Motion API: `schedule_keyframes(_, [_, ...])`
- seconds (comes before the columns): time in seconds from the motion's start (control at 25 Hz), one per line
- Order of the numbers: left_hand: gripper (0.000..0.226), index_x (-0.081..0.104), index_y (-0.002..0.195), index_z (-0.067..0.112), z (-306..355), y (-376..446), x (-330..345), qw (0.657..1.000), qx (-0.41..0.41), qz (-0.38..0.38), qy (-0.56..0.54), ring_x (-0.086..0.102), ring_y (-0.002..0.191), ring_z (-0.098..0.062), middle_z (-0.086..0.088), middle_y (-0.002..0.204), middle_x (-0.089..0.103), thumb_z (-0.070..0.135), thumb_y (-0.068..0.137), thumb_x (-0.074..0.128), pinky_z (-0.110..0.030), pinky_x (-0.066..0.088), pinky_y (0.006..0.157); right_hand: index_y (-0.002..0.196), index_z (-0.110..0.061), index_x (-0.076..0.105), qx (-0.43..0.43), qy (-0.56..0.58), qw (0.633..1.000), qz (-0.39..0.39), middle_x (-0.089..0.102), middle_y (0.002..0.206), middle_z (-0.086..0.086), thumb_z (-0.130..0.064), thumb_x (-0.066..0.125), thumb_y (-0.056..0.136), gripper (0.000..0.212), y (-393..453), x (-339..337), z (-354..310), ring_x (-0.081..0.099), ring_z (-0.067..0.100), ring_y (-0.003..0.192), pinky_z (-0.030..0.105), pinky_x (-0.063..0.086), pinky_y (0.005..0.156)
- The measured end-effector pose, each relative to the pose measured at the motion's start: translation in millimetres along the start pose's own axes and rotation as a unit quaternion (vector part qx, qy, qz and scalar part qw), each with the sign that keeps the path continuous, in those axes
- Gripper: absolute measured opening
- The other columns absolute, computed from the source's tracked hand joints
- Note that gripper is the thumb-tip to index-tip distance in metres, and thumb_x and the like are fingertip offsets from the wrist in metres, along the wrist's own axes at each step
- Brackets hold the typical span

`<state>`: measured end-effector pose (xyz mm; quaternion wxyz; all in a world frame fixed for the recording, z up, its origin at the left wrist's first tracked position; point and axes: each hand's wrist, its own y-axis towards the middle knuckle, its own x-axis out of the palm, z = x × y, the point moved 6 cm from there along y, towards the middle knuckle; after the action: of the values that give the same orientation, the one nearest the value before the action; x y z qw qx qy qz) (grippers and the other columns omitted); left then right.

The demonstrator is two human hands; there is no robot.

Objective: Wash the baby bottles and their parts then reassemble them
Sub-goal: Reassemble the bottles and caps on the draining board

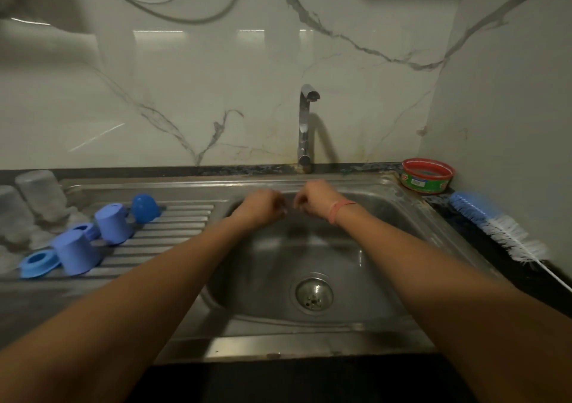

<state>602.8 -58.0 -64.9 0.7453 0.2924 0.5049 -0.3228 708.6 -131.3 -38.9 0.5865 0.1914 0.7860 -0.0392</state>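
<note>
While both my hands hang curled over the sink, the bottle parts sit off to its left on the ribbed drainboard. Two blue caps stand there mouth down, long axis upright, the nearer one tipped a little toward me; two blue rings lie flat beside them, holes up, and a dome lid leans at the board's back edge. Further left of the sink, two clear bottles stand inverted, necks down, blurred.

My left hand and right hand are at the sink's far rim below the tap, fingers curled inward, tips near each other. Whether they pinch something small and clear between them I cannot tell; no water shows running.

I judge the washing mostly done and reassembly next. To do it well, I'd shake the hands dry over the basin, then take one bottle upright and thread a ring squarely before capping. The brush and the red tub lie right of the sink.
</note>
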Motion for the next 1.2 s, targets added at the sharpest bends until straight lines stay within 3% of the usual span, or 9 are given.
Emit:
schedule_keyframes(0.04, [0.031,0.067,0.120,0.019,-2,-11,6,0.996,-0.002,-0.058,0.075,0.065,0.108,-0.024,-0.008,0.117,0.068,0.029,0.091,0.067,-0.038,0.051,0.097,0.096,-0.010,0.076,-0.011,-0.035,0.999,-0.017,0.073,0.100,0.011,-0.002,0.058,0.086,0.022,-6,4,-5,0.067,0.024,0.095,0.033,0.050,0.094])
schedule_keyframes(0.12, [0.035,0.066,0.124,0.020,-4,-27,-2,0.989,0.003,-0.087,0.115,0.063,0.114,-0.027,-0.009,0.123,0.066,0.027,0.090,0.067,-0.040,0.049,0.100,0.102,-0.012,0.075,-0.008,-0.034,0.999,0.000,0.071,0.107,0.012,0.000,0.059,0.085,0.026,-9,-1,-13,0.066,0.026,0.102,0.034,0.048,0.098])
schedule_keyframes(0.28, [0.035,0.064,0.128,0.019,-5,-55,-45,0.991,0.011,-0.042,0.123,0.061,0.116,-0.024,-0.006,0.126,0.066,0.020,0.093,0.063,-0.035,0.047,0.099,0.107,-0.013,0.073,-0.057,-0.083,0.994,-0.052,0.070,0.111,0.009,-0.002,0.059,0.087,0.027,-20,-5,-55,0.064,0.024,0.105,0.031,0.047,0.096])
schedule_keyframes(0.48, [0.031,0.066,0.125,0.026,-37,-88,-89,0.988,-0.020,-0.020,0.155,0.061,0.113,-0.022,-0.002,0.126,0.065,0.025,0.094,0.062,-0.039,0.050,0.098,0.113,-0.013,0.070,-0.105,-0.048,0.993,-0.035,0.069,0.114,0.008,-0.004,0.060,0.088,0.028,-23,-3,-126,0.063,0.023,0.107,0.030,0.046,0.098])
schedule_keyframes(0.6, [0.032,0.066,0.125,0.026,-63,-112,-118,0.985,-0.035,-0.003,0.168,0.061,0.115,-0.022,-0.001,0.126,0.066,0.029,0.094,0.065,-0.039,0.049,0.099,0.116,-0.013,0.069,-0.144,-0.047,0.988,-0.030,0.069,0.115,0.007,-0.006,0.061,0.088,0.030,-25,5,-175,0.063,0.022,0.106,0.029,0.047,0.096])
schedule_keyframes(0.92, [0.022,0.072,0.113,0.018,-167,-187,-205,0.978,-0.123,0.095,0.136,0.063,0.107,-0.022,-0.003,0.113,0.071,0.016,0.091,0.067,-0.039,0.050,0.095,0.114,-0.013,0.069,-0.227,0.005,0.973,-0.038,0.068,0.114,0.006,-0.005,0.060,0.085,0.031,-23,22,-284,0.062,0.021,0.106,0.026,0.047,0.093])
schedule_keyframes(1.2, [0.029,0.070,0.118,0.018,-251,-233,-202,0.961,-0.200,0.072,0.179,0.062,0.108,-0.024,-0.006,0.120,0.067,0.011,0.090,0.068,-0.037,0.051,0.096,0.115,-0.015,0.068,-0.290,-0.007,0.955,-0.055,0.067,0.114,0.005,-0.013,0.060,0.087,0.029,-22,47,-382,0.062,0.023,0.104,0.031,0.049,0.092])
